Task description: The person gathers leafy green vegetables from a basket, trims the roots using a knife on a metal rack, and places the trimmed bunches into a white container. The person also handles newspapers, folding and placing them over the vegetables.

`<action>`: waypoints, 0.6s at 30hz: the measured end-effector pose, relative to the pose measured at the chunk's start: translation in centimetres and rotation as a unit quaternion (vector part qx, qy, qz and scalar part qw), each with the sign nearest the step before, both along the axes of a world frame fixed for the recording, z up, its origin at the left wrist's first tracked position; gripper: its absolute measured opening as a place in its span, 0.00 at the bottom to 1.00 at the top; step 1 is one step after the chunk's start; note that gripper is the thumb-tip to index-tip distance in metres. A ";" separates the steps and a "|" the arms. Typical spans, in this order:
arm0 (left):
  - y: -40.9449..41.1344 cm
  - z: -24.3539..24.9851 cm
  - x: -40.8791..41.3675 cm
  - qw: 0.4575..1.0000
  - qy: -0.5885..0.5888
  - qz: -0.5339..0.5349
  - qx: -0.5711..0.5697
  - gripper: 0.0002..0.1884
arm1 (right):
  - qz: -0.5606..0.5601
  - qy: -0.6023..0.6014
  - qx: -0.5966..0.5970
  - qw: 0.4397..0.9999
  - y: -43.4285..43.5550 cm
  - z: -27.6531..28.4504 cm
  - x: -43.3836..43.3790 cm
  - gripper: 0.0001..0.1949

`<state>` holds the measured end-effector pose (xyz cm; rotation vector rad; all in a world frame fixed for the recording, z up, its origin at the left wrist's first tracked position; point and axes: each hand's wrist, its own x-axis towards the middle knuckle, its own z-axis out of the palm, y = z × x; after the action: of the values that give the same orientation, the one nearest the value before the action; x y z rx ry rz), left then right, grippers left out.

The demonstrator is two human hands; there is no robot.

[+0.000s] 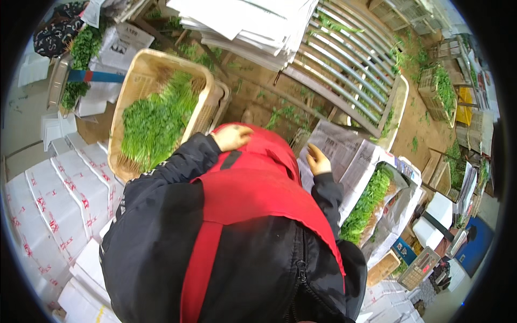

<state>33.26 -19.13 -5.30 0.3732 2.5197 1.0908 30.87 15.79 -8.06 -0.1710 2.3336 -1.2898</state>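
Note:
My left hand [233, 137] lies over the upper edge of the red apron [258, 189], its fingers loosely bent and nothing seen in it. To its left stands a tall plastic crate [204, 105] with bunches of leafy green herbs [155, 121], roots still on. My right hand [318, 160] hovers just right of the apron, thumb and fingers slightly apart, near sheets of newspaper [332, 141]. Right of that hand, a newspaper-lined box [404, 214] holds more green bunches [368, 204] with roots.
A metal slatted rack [343, 60] stands ahead, beside a thick stack of white paper sheets [258, 28]. Stacked white foam boxes [60, 202] are at the left. A digital scale [420, 268] sits at lower right. Another crate of greens [438, 95] is farther right; scraps of greens litter the floor.

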 end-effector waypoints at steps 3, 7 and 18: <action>-4.6 -2.4 4.3 0.983 0.018 0.173 -0.064 0.15 | 0.055 -0.062 0.013 0.996 -2.3 -3.3 1.8 0.20; -5.6 -1.9 5.9 0.950 -0.076 0.300 -0.030 0.15 | 0.064 -0.123 0.067 0.988 0.6 -5.8 4.8 0.20; 1.8 -3.5 6.5 0.959 -0.031 0.267 0.095 0.14 | -0.012 -0.051 0.100 0.994 8.9 -10.1 7.0 0.19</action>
<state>39.81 -17.29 -8.80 -0.3150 2.5291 1.5149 37.87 24.65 -18.19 -0.0116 2.3649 -1.0426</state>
